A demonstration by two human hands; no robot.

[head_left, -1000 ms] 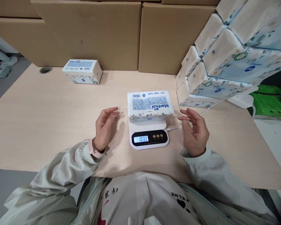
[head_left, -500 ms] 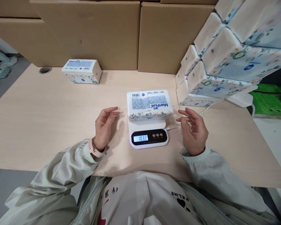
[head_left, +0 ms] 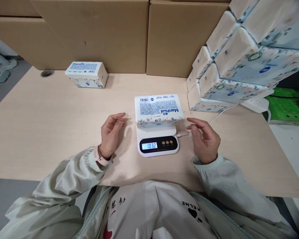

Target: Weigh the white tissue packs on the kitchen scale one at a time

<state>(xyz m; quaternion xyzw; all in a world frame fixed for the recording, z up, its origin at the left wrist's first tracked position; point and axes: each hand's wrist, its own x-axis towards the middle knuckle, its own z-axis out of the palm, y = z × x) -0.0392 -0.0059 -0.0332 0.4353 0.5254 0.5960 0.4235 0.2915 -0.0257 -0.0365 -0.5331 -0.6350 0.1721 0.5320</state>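
"So, in the head view, where's the pack (head_left: 159, 107)?"
"Resting on the scale (head_left: 156, 132), printed face up, with the display (head_left: 149, 146) lit at 103.2."
"And the hands?"
"Both apart from it. The left hand (head_left: 110, 135) hovers beside the scale, fingers loosely curled, thumb near them, pinching nothing. The right hand (head_left: 205, 142) is near the pack's other end, index finger and thumb parted, also holding nothing."
"Which step is that, then?"
"Weighing, I'd judge: the pack sits untouched while a figure shows."
"What does the next move call for?"
"Probably reading that figure, hands clear. Any lift would want both palms closing evenly on the ends, since it looks soft, and care around the cable (head_left: 215, 118) near the right hand."
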